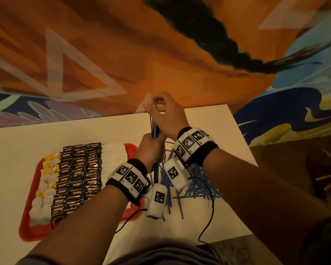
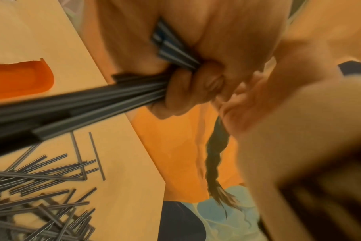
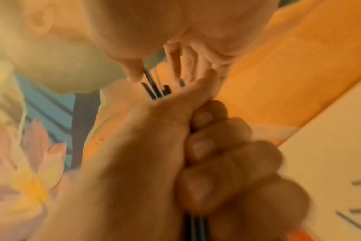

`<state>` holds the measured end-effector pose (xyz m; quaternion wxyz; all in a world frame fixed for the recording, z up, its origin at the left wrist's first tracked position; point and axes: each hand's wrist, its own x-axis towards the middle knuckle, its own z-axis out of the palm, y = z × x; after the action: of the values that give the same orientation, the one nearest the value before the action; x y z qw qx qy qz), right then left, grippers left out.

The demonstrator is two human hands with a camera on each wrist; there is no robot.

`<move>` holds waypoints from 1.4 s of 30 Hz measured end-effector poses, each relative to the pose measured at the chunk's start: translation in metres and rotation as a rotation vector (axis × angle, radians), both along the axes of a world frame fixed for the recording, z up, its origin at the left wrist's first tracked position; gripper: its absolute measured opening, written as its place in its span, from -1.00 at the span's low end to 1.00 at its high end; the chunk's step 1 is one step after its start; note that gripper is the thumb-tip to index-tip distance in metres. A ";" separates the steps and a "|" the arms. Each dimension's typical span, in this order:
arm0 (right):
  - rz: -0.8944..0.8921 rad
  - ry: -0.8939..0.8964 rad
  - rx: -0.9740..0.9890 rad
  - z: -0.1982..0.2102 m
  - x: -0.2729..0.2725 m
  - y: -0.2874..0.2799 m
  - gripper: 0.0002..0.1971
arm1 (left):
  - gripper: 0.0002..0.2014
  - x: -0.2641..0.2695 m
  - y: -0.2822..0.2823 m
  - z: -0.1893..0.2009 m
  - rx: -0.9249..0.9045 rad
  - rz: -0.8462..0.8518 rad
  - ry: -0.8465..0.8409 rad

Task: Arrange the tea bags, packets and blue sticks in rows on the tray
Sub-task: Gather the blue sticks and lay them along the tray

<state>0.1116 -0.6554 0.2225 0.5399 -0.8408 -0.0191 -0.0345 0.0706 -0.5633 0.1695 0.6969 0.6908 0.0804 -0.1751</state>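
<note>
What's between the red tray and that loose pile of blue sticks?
In the head view, the left forearm and its wrist camera cover that gap.

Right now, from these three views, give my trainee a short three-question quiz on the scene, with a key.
1. True or false: the blue sticks are already laid in rows on the red tray.
2. Which hand grips the bundle of sticks around its middle? A) left B) right C) neither
3. Fill in: the loose pile of sticks lies on the table, to the ______ of the tray.

Key
1. False: the tray holds only tea bags, dark packets and white packets.
2. A: the left hand grips it, while the right hand pinches the stick tops.
3. right
</note>
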 end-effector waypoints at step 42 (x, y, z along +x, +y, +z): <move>0.090 0.876 0.929 -0.034 -0.042 -0.007 -0.20 | -0.55 0.027 -0.006 0.028 -0.042 0.144 -0.146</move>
<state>0.0696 -0.6625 0.1885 0.8067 -0.4538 0.1849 0.3304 0.0974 -0.5691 0.1975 0.7259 0.6795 0.0752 -0.0754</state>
